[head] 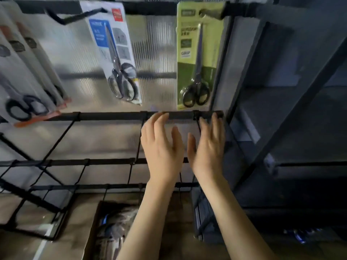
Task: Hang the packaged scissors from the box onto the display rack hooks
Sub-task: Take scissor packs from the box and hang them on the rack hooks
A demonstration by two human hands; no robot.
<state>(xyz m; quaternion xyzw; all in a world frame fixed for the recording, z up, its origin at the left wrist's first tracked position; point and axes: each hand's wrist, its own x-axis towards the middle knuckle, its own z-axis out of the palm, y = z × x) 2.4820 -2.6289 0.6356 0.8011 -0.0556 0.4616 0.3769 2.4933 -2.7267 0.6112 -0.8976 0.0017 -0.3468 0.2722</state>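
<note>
Both hands, left (pixel 161 147) and right (pixel 208 147), reach empty with fingers spread to the rack's crossbar (pixel 112 116). Directly above the right hand hangs the green-carded pack of black-handled scissors (pixel 199 59); a white-and-blue pack (pixel 116 53) hangs farther left.

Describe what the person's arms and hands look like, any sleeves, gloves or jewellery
Both arms are bare from the bottom edge of the picture up to the wrists, with no sleeves in view. The left hand and the right hand wear no gloves. No rings, watch or bracelet show. The fingers are slender, with short nails as far as the blur allows.
</note>
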